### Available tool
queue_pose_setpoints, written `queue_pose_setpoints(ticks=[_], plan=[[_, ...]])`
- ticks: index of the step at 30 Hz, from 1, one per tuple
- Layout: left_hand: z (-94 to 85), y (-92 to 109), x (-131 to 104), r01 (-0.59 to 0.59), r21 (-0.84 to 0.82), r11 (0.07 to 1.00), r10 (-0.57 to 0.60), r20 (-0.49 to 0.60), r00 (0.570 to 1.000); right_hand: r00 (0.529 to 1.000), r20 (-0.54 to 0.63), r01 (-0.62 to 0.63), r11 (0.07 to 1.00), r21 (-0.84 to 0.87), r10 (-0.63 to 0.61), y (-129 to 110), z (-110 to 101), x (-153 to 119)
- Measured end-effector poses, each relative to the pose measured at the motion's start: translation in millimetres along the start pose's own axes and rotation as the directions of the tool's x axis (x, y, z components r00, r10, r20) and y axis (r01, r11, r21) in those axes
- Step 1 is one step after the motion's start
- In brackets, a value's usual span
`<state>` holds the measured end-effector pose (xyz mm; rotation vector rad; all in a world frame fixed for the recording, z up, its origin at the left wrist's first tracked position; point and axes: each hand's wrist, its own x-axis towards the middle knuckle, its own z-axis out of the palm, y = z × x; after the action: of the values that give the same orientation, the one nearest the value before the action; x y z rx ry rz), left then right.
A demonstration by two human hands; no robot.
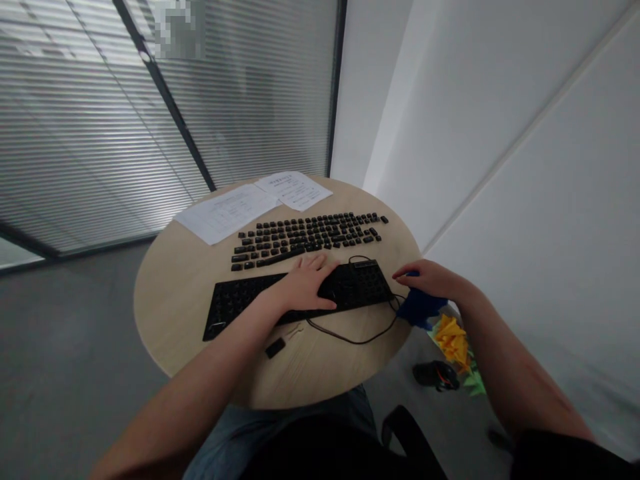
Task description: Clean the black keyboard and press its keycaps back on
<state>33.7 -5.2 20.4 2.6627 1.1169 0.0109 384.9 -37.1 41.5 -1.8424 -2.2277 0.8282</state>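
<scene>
Dark shirt nearest; our left hand, fingers spread wide, rests on keyboard on bench, below loose keys; our right hand grips blue cloth by bench's right edge.

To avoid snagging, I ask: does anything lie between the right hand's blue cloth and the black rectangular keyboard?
Yes: a thin dark cable loops beside the right end of the keyboard, between it and the cloth.

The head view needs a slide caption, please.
Left hand on a keyboard, right hand holding blue cloth, loose keycaps beyond.
</scene>
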Motion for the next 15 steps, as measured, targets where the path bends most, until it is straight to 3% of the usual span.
queue_pose_setpoints(ticks=[3,6,9,11,15], plan=[[-15.0,-28,-36,0.058,-0.004,0.998,-0.058,-0.137,0.989,0.995,0.027,0.098,0.995,-0.001,-0.098,-25,13,-1],[-26.4,-57,-80,0.096,-0.035,0.995,-0.102,-0.235,0.967,0.973,-0.019,0.228,0.972,-0.061,-0.229,-49,36,6],[-28.6,-83,-126,0.151,-0.113,0.982,-0.183,-0.376,0.908,0.93,-0.041,0.357,0.926,-0.125,-0.365,-69,59,19],[-21.5,-97,-151,0.276,-0.188,0.943,-0.332,-0.453,0.827,0.906,-0.038,0.412,0.897,-0.158,-0.423,-77,70,28],[9.6,-113,-175,0.462,-0.363,0.809,-0.58,-0.616,0.533,0.898,-0.028,0.423,0.879,-0.22,-0.439,-86,83,38]])
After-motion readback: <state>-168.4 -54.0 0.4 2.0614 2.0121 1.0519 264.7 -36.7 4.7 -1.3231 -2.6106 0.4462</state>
